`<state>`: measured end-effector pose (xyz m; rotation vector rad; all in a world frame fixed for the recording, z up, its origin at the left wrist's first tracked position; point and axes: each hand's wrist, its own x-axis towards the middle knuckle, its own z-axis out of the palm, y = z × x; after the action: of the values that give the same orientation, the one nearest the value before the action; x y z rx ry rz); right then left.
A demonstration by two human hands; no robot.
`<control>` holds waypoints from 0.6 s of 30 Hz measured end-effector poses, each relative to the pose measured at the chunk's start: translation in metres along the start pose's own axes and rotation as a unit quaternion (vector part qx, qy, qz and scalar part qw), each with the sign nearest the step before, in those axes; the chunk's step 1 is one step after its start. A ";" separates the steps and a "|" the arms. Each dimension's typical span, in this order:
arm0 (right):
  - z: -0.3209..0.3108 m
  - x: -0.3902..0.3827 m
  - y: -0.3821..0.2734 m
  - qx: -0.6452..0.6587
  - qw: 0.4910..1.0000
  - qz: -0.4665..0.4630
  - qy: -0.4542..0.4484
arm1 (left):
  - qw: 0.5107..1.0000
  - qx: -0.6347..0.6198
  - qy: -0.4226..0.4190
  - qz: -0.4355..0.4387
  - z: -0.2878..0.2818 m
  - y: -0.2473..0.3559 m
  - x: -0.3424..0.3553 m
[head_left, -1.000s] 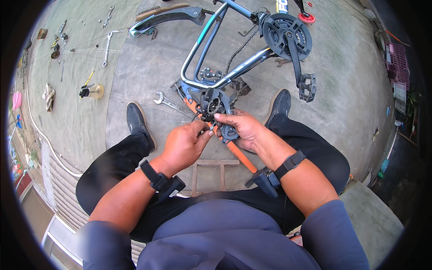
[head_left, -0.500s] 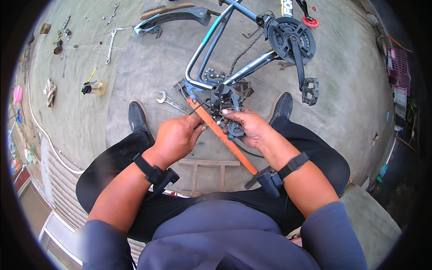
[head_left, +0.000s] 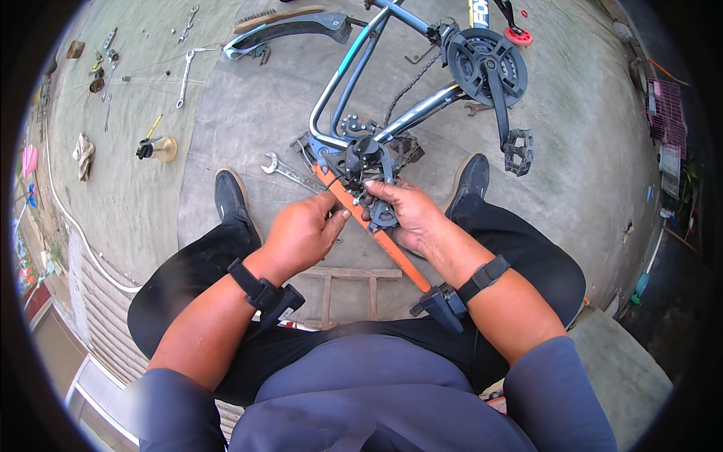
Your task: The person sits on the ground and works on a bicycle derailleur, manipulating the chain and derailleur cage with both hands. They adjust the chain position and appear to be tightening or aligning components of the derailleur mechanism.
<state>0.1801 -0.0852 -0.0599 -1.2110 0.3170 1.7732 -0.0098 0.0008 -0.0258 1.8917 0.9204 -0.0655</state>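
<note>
A black rear derailleur (head_left: 366,154) sits by the rear end of the blue-grey bicycle frame (head_left: 325,98). My right hand (head_left: 413,215) grips it from the right, thumb on its body and fingers mostly hidden behind its cage (head_left: 383,216). My left hand (head_left: 305,232) is closed in a pinch at the derailleur's left side, over the orange bar (head_left: 399,258). A thin dark rod or cable end shows by its fingertips; what exactly they pinch is hidden. The orange bar slants under both hands toward my right wrist. An open-ended wrench (head_left: 290,173) lies beyond my left hand.
The crankset (head_left: 488,69) with its pedal (head_left: 519,153) is at upper right, a chain (head_left: 407,89) hanging nearby. A fender (head_left: 290,29) and brush lie at the top. Left are another wrench (head_left: 185,79), a small pot (head_left: 160,148) and a rag (head_left: 83,156). A small wooden frame (head_left: 350,273) lies before me.
The derailleur has tipped slightly and its cage has shifted a little up and left with my right hand. My left hand has moved slightly right, its grip still closed.
</note>
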 end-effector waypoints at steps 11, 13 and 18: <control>0.008 -0.002 0.004 0.019 1.000 -0.011 -0.019 | 0.999 -0.028 0.006 -0.031 0.003 -0.001 0.007; 0.007 -0.002 0.005 0.000 0.999 -0.023 -0.031 | 0.999 -0.037 0.005 -0.037 0.003 -0.002 0.006; 0.006 -0.002 0.004 -0.015 0.998 -0.035 -0.050 | 0.994 -0.092 -0.011 -0.053 0.001 -0.001 0.007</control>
<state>0.1735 -0.0844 -0.0563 -1.1351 0.1883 1.7758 -0.0057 0.0041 -0.0301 1.6693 0.9773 -0.0639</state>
